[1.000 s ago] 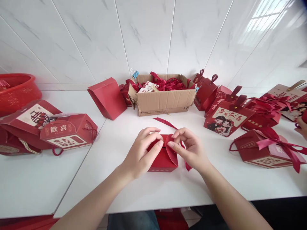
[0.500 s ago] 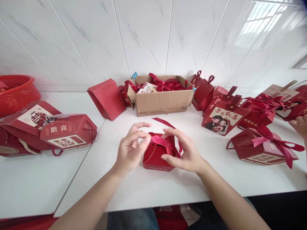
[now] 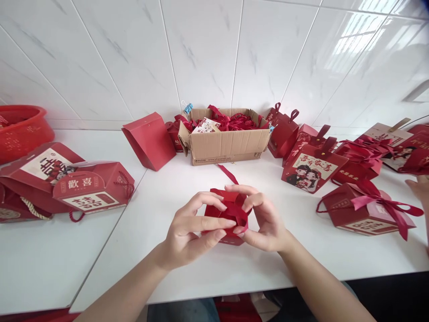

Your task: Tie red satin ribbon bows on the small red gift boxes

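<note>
A small red gift box (image 3: 231, 240) sits on the white table in front of me, with a dark red satin ribbon (image 3: 228, 173) lying across its top and trailing away behind it. My left hand (image 3: 191, 228) reaches over the box from the left; its fingers are spread, and the index fingertip is at the ribbon on top. At the box's right side my right hand (image 3: 266, 221) curls round, holding a loop of the ribbon between thumb and fingers. Both hands hide much of the box's top.
A cardboard box (image 3: 228, 147) full of red ribbons stands against the tiled wall. Red gift boxes flank it, among them a plain one (image 3: 150, 141) and a bow-tied one (image 3: 355, 210). A red basket (image 3: 27, 138) is far left. Another person's hand (image 3: 418, 190) shows at the right edge.
My left hand has let go of its pinch on the ribbon and moved right over the box, fingers now stretched out. My right hand has stayed near the right side, its fingers more curled.
</note>
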Demonstrator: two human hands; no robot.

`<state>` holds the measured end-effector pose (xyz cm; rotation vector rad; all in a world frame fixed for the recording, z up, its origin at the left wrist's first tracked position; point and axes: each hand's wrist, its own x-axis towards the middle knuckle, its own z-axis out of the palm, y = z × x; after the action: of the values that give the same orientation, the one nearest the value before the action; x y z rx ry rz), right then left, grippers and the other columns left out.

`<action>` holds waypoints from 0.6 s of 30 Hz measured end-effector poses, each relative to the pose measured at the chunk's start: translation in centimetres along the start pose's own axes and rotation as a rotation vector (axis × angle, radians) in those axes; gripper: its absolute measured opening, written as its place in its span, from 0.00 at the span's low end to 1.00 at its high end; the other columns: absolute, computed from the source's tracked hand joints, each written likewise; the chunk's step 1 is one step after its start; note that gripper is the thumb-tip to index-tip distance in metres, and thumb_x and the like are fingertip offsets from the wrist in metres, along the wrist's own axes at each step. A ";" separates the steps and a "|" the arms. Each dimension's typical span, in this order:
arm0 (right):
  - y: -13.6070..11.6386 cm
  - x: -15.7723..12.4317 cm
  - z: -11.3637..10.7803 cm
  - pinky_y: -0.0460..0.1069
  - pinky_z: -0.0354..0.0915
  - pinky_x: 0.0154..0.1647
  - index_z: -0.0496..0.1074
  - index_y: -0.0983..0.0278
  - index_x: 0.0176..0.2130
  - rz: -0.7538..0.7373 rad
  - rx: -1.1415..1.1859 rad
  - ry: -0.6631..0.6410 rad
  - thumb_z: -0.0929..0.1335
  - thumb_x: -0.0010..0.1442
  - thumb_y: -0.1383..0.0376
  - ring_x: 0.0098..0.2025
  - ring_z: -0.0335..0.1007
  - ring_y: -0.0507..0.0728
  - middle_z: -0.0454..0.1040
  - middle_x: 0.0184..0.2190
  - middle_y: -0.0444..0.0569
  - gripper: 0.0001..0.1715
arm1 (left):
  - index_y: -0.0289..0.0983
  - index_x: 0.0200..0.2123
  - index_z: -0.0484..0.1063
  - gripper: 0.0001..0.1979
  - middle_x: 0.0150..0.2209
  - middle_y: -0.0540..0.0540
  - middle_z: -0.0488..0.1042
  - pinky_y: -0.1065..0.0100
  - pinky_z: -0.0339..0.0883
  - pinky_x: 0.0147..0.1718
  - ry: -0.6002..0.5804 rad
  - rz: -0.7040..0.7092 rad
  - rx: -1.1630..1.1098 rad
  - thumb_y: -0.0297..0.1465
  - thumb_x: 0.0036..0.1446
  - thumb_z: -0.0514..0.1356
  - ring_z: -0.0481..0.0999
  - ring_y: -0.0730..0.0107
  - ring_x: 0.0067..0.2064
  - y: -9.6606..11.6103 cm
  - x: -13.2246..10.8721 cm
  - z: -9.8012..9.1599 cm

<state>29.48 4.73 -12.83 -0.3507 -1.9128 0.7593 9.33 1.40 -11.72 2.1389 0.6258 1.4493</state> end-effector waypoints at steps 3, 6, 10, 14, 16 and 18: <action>-0.3 0.2 0.0 0.60 0.66 0.48 0.64 0.60 0.34 -0.124 0.002 0.041 0.69 0.58 0.68 0.45 0.76 0.61 0.78 0.41 0.52 0.07 | 0.44 0.45 0.78 0.12 0.42 0.42 0.73 0.55 0.72 0.49 -0.004 0.014 0.065 0.27 0.60 0.60 0.73 0.59 0.49 -0.1 0.0 -0.1; -0.3 0.0 0.2 0.56 0.67 0.40 0.66 0.60 0.33 -0.101 0.024 0.160 0.68 0.57 0.72 0.31 0.75 0.55 0.75 0.27 0.44 0.08 | 0.42 0.44 0.77 0.10 0.42 0.42 0.72 0.55 0.71 0.48 0.022 0.007 0.110 0.29 0.59 0.61 0.73 0.59 0.49 -0.4 -0.1 -0.1; -0.2 -0.4 0.3 0.50 0.67 0.30 0.71 0.59 0.38 0.169 0.065 0.409 0.69 0.58 0.72 0.28 0.72 0.52 0.74 0.27 0.43 0.09 | 0.39 0.42 0.72 0.18 0.38 0.45 0.71 0.63 0.72 0.40 0.131 -0.060 0.292 0.32 0.48 0.70 0.73 0.64 0.41 -0.4 -0.2 0.4; -0.1 -0.2 0.0 0.48 0.68 0.30 0.75 0.58 0.36 0.289 0.051 0.489 0.69 0.59 0.70 0.28 0.71 0.51 0.75 0.26 0.43 0.06 | 0.39 0.39 0.69 0.10 0.34 0.48 0.70 0.68 0.70 0.37 0.244 -0.242 0.290 0.25 0.53 0.64 0.72 0.71 0.36 -0.2 -0.2 0.9; -0.1 0.0 -0.1 0.49 0.69 0.33 0.75 0.58 0.34 0.267 0.010 0.468 0.69 0.59 0.70 0.31 0.71 0.52 0.74 0.27 0.43 0.06 | 0.39 0.38 0.68 0.05 0.33 0.49 0.70 0.70 0.69 0.36 0.320 -0.373 0.194 0.27 0.58 0.60 0.71 0.72 0.36 -0.1 -0.2 0.9; -0.2 0.2 -0.1 0.50 0.69 0.36 0.74 0.59 0.33 0.235 -0.047 0.419 0.69 0.59 0.70 0.36 0.72 0.54 0.74 0.32 0.46 0.05 | 0.39 0.37 0.68 0.02 0.33 0.49 0.70 0.72 0.67 0.33 0.384 -0.511 0.102 0.30 0.60 0.59 0.71 0.73 0.35 -0.1 -0.2 0.8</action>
<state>29.51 4.69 -12.51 -0.7151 -1.5114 0.7265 10.01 1.25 -12.14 1.5993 1.3007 1.5507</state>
